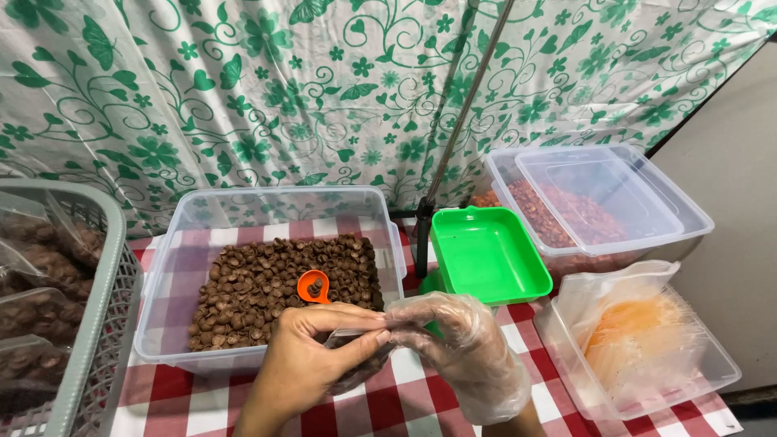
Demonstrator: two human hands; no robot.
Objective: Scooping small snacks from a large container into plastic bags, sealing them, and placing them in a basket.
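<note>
The bare left hand (303, 356) and the right hand (453, 344), which wears a thin clear plastic glove, meet at the near edge of the worktop (405, 396) covered with a red and white checked cloth. Between them they hold a small clear plastic bag (360, 356). The fingers of both hands are closed in a pinch on the upper edge of this bag, the left from the left side and the right from the right side. The top edge of the bag runs from left to right between the two hands, and the body of the bag hangs below them with dark brown pieces inside.

Just behind the hands stands a large clear plastic rectangular tub (271, 267) with small brown round snacks. A small orange plastic scoop (314, 286) lies on these snacks, directly beyond the left hand, so the left hand is nearer to it than the right. A bright green square plastic tray (486, 255) stands behind the right hand, close to it.
</note>
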